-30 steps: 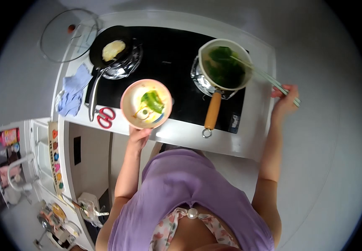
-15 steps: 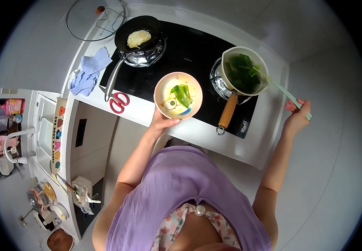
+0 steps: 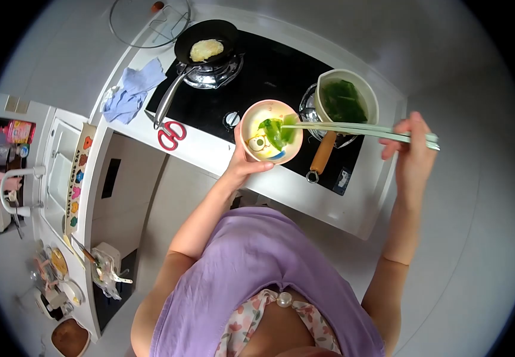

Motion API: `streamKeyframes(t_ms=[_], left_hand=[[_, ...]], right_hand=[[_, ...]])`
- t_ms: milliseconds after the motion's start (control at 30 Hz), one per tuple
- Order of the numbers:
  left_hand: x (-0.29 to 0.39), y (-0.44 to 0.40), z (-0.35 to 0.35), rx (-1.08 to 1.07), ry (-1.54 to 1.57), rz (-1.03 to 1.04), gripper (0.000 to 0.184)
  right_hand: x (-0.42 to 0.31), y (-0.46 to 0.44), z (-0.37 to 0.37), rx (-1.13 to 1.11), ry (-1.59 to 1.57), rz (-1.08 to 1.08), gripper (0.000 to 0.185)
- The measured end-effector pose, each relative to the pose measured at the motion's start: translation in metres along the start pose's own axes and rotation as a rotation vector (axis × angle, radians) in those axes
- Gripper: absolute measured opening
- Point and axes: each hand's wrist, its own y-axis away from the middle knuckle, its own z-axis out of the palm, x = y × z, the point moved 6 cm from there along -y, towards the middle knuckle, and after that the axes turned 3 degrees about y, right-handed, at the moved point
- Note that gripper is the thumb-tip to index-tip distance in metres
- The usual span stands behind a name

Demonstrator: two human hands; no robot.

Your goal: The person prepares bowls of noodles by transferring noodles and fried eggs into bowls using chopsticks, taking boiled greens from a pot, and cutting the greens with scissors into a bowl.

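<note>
My left hand (image 3: 244, 164) is closed around the lower left side of a patterned bowl (image 3: 256, 112), holding it over the front of the hob. Green leafy vegetables (image 3: 274, 134) lie inside. In my right hand (image 3: 413, 149) is a pair of pale green chopsticks (image 3: 353, 127), reaching left across the pot. Their tips are at the bowl's right side, touching a light green piece of leaf. Under them stands a cream pot (image 3: 372, 95) with a wooden handle (image 3: 324, 156), holding dark green leaves in liquid.
A fried egg (image 3: 206, 50) lies in a black frying pan (image 3: 231, 33) on the left burner. Red-handled scissors (image 3: 172, 135) and a blue cloth (image 3: 131, 90) are on the counter left of the hob. A glass lid (image 3: 150, 24) stands behind them.
My right hand has brought the chopsticks from the pot over to the bowl, with a light green leaf at their tips. The bowl has shifted slightly right in view.
</note>
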Motion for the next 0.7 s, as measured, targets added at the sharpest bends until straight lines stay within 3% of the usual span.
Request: streamKeyframes(t_ms=[100, 367, 433, 500, 567, 633, 700], left_hand=[[0.002, 0.012, 0.004, 0.028, 0.041, 0.032, 0.102], [-0.007, 0.069, -0.026, 0.185, 0.185, 0.078, 0.098], [0.003, 0.079, -0.031, 0.193, 0.280, 0.116, 0.093], [0.011, 0.092, -0.041, 0.175, 0.343, 0.156, 0.089], [0.024, 0.119, -0.058, 0.149, 0.394, 0.208, 0.084], [0.036, 0.145, -0.070, 0.163, 0.369, 0.193, 0.087], [0.048, 0.173, -0.088, 0.129, 0.314, 0.173, 0.091]], right_hand=[[0.008, 0.002, 0.041, -0.230, 0.080, 0.110, 0.034], [-0.014, 0.024, 0.063, -0.431, 0.015, -0.161, 0.032], [-0.014, 0.031, 0.085, -0.511, 0.110, -0.128, 0.031], [-0.018, 0.039, 0.084, -0.432, 0.002, -0.217, 0.029], [-0.024, 0.043, 0.078, -0.272, -0.353, -0.323, 0.024], [-0.009, 0.061, 0.099, -0.175, -0.369, -0.301, 0.021], [0.022, 0.091, 0.149, -0.213, -0.390, -0.294, 0.019]])
